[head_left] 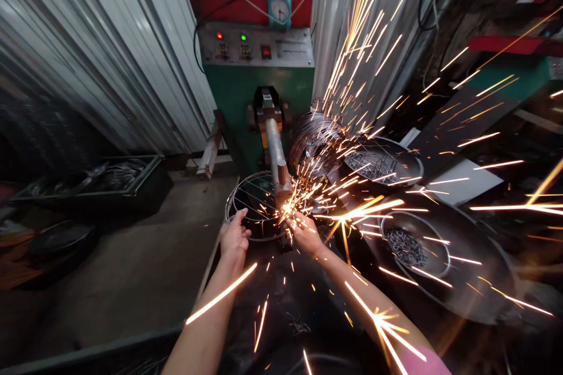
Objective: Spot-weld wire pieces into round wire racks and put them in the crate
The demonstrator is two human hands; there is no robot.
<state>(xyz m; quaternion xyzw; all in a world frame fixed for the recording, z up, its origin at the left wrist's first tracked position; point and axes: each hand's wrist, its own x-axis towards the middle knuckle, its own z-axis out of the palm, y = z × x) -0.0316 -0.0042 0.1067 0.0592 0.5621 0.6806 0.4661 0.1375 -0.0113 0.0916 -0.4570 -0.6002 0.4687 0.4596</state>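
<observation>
A round wire grill rack [255,202] lies under the arm of a green spot-welding machine [257,88]. My left hand [234,237] grips the rack's near left rim. My right hand [305,233] is closed at the rack's right edge, right beside the electrode tip [282,190]. Bright sparks [352,146] burst from the weld point up and to the right, partly hiding the fingers of my right hand.
A stack of wire rings [312,140] stands right of the machine. Two round pans [382,167] [411,246] with small metal pieces sit to the right. A crate of metal parts [112,179] is on the floor at left, by corrugated metal walls.
</observation>
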